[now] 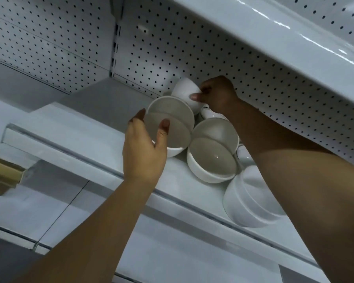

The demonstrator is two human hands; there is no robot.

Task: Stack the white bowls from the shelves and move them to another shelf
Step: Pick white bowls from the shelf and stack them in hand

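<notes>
Our right forearm [294, 190] stretches in; our right hand [217, 94] pinches a small white glazed bowl [185, 92] by its rim, tilted, just behind the nested white bowls [170, 123]. Our left hand [143, 148] grips those, thumb inside. We judge stacking underway: next we level the bowl and seat it.

Left hand [144, 154]: long rounded fingernails, bare fingers.
Right hand [218, 94]: long thumbnail showing.
Left forearm [102, 221]: bare, unsleeved.
Right forearm [294, 170]: bare.
</notes>
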